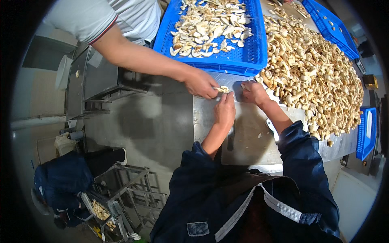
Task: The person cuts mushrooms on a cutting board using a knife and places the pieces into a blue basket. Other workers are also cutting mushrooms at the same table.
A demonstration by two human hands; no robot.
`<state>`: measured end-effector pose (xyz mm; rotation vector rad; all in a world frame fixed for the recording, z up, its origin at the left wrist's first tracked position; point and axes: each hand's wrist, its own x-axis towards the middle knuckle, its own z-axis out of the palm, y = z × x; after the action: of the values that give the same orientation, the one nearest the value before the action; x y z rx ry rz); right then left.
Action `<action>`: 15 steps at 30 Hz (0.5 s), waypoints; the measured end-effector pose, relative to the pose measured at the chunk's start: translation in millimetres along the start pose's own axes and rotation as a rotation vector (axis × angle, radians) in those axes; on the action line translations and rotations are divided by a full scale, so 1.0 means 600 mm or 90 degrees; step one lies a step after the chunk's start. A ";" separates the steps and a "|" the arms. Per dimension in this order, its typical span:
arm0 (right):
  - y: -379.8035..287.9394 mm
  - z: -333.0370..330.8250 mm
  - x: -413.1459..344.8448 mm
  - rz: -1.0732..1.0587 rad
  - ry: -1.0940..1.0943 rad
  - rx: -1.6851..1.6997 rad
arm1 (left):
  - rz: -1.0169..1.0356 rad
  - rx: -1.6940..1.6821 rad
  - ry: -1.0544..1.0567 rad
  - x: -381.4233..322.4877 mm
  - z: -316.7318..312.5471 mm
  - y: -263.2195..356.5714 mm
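Beside the metal table's left edge, my left hand point(225, 110) pinches a pale mushroom slice point(224, 89) at its fingertips. Another person's hand point(201, 83) reaches in from the left and touches the same small cluster of slices. My right hand point(254, 92) is just to the right, by the edge of the mushroom pile point(310, 70), with its fingers curled around a small pale piece. In front of me lies a cutting board point(250, 133), with a dark knife blade point(231, 139) along its left side. A blue plastic crate point(209, 64) holding sliced mushrooms stands just beyond the hands.
A person in a white shirt point(133, 18) stands at the upper left. More blue crates point(366, 136) are at the right and upper right. Metal tables point(100, 76) stand left. At lower left, another person point(65, 179) bends beside a metal frame point(136, 182).
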<state>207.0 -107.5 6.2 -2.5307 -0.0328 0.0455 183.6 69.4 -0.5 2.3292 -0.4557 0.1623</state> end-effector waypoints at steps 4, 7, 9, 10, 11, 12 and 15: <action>0.019 -0.055 -0.074 0.383 -0.014 0.846 | -0.058 0.137 0.013 0.007 0.012 0.006; 0.019 -0.080 -0.138 0.318 -0.043 1.277 | -0.041 0.238 -0.093 0.044 0.025 -0.017; 0.014 -0.085 -0.174 0.291 0.007 1.449 | 0.019 0.271 -0.154 0.071 0.029 -0.042; 0.015 -0.088 -0.183 0.282 0.013 1.506 | 0.041 0.273 -0.151 0.075 0.031 -0.053; 0.016 -0.091 -0.192 0.277 0.013 1.496 | 0.060 0.278 -0.149 0.081 0.029 -0.065; 0.017 -0.094 -0.202 0.282 0.029 1.487 | 0.082 0.213 -0.110 0.084 0.024 -0.076; 0.019 -0.098 -0.226 0.361 0.066 1.480 | -0.286 -0.335 -0.138 0.089 0.011 -0.085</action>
<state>74.1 -155.1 50.9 -0.1609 0.4716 0.0912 252.1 83.4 -25.4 1.8719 -0.0528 -0.3843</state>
